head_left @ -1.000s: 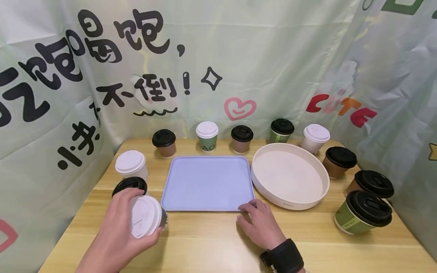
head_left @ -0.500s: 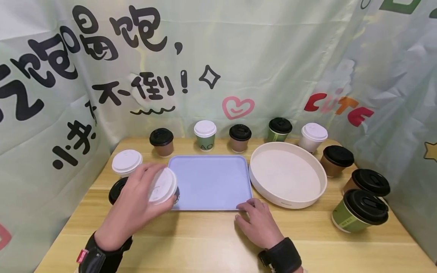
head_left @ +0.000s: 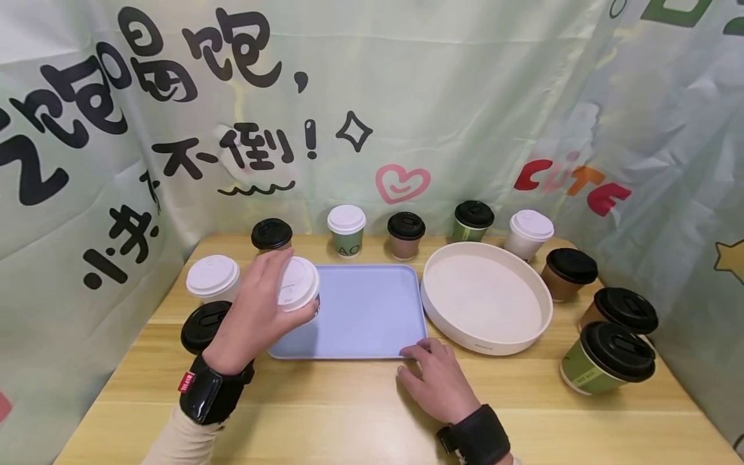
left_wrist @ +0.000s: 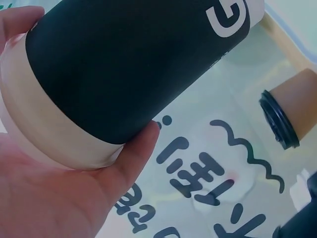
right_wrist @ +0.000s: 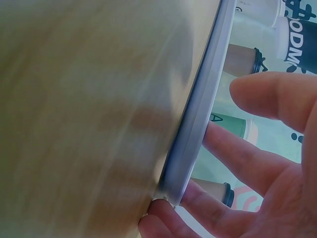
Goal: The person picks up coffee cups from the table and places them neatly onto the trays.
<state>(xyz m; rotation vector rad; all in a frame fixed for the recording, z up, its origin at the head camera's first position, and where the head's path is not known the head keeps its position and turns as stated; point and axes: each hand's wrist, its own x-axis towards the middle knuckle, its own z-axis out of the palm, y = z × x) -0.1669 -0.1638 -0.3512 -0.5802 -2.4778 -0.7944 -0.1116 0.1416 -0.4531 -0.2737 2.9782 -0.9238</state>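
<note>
L hand [head_left: 252, 318] has its grip wrapped snugly round a white-lidded dark paper cup [head_left: 298, 283], held over the L end of the lavender tray [head_left: 372, 316]; can't tell if its base touches. R hand [head_left: 443, 382] grasps nothing, fingers loosely extended at the tray's near R corner. Step's prob. placing the cup; next move calls for lowering it level, then letting go.

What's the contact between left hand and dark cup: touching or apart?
Touching: the left wrist view shows the left hand gripping the dark cup, fingers against its side.
</note>
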